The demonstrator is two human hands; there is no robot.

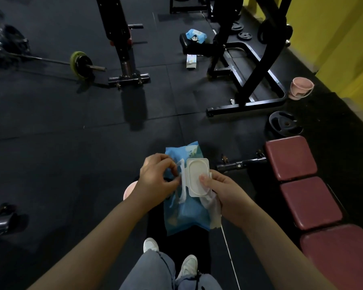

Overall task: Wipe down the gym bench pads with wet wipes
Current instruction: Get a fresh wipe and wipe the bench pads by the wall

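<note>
A blue wet wipe pack (184, 214) hangs in front of me, held between both hands above my legs. Its white plastic lid (196, 176) is flipped open to the right. My right hand (224, 193) grips the pack's right side, thumb pressed on the lid, with a white wipe (211, 203) bunched under the fingers. My left hand (155, 178) pinches at the opening on the pack's left side. The dark red bench pads (308, 201) run in three sections along the lower right, beside me.
A second blue wipe pack (196, 36) lies on a black pad by the black rack (247, 65). Pink buckets stand by the yellow wall (301, 87) and below my left wrist (128, 190). A weight plate (284, 124), a barbell (80, 63) and a bench frame (126, 59) sit on the floor.
</note>
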